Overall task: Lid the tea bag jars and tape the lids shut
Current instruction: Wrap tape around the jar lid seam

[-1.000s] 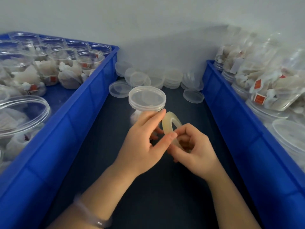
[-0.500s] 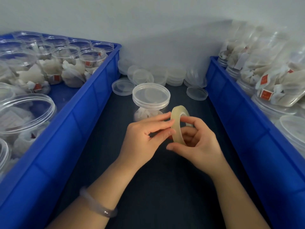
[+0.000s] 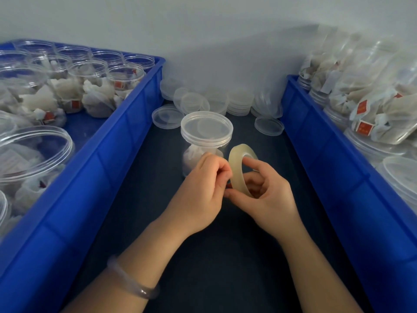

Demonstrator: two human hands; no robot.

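Tea bag jar [image 3: 206, 141], lid on: stands upright just beyond the left hand [image 3: 198, 193] knuckles, partly hidden by them. Grips the tape roll [image 3: 237, 175] on edge in the right hand [image 3: 266, 195], thumb under, forefinger over the rim. Pinches at its near face with curled left fingertips (tape end too small to see). Loose lids [image 3: 268, 126] well beyond.

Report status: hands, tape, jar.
Right hand grips tape roll, left hand pinches its rim. Lidded jar upright just behind, no tape visible. Nothing blocking.
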